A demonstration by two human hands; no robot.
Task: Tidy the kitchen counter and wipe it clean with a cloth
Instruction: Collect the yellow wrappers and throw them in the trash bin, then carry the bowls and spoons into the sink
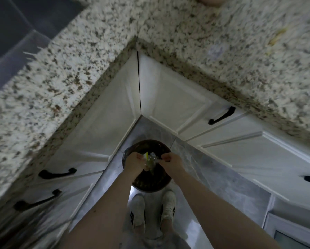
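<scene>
Pale trainers (pixel 152 211) with dark stripes stand on the grey marbled floor (pixel 213 169) at the lower middle of the frame, toes just short of a round dark bin (pixel 147 184). No writing or brand can be read anywhere; the picture is dim and smeared.

Both bare forearms reach down over the bin. The left hand (pixel 134 161) has its fingers curled round a crumpled piece of clear plastic rubbish (pixel 151 161) with a yellow-green strip in it — held right over the bin's mouth. The right hand (pixel 170 160) pinches the other side of the same rubbish between curled fingertips. Inside the bin the contents look dark and mottled; what they are cannot be told.

White cabinet doors (pixel 172 103) meet in a corner behind the bin, with black curved handles (pixel 221 115) at the right and at lower left.

Above them, the speckled granite counter (pixel 100 51) — beige with brown and black flecks — wraps round the corner across the upper half of the frame. Yellowish smears (pixel 276 39) mark it at upper right, and a pale rounded thing (pixel 212 0) is cut off by the top edge. A clear plastic box (pixel 15 56) sits at upper left.
</scene>
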